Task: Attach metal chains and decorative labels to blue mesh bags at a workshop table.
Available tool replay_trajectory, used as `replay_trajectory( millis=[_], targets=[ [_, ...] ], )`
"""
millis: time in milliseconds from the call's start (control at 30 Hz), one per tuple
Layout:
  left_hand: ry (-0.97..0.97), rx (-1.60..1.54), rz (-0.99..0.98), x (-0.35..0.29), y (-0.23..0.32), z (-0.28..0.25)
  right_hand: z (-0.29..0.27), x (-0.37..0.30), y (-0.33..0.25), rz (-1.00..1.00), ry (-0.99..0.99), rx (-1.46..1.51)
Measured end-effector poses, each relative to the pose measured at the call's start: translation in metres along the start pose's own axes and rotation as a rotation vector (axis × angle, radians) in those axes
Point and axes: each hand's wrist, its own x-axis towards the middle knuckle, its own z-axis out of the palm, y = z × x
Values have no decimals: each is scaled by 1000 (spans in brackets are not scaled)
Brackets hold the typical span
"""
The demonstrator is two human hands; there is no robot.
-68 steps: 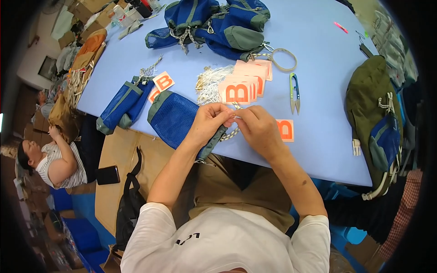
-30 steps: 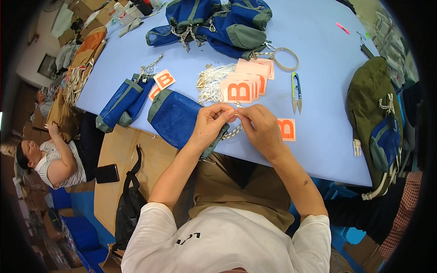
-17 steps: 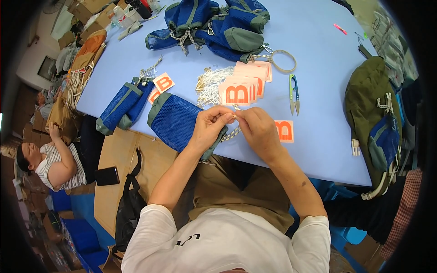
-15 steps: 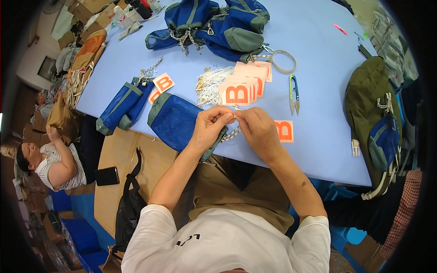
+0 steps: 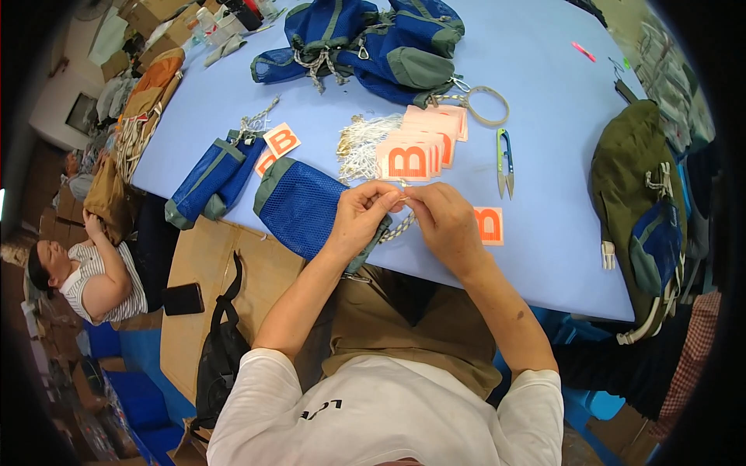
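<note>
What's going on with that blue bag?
Someone's left hand and right hand meet, together pinching something small that's hard to make out. A blue mesh bag lies partly under the left forearm, with a speckled cord near the hands. Beyond them lie white strings and orange-and-pink cards; snips lie off to the right.

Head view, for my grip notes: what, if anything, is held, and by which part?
Left hand and right hand pinch a tiny item; what, and which part, cannot be told.
</note>
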Motion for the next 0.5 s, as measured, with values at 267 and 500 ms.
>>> replay_trajectory(
  millis=[267, 500],
  targets=[
    [-29, 335, 48, -9, 41, -14, -5, 0, 2, 70, -32, 67],
    [-319, 1286, 154, -46, 59, -45, -5, 2, -7, 47, -73, 73]
  ],
)
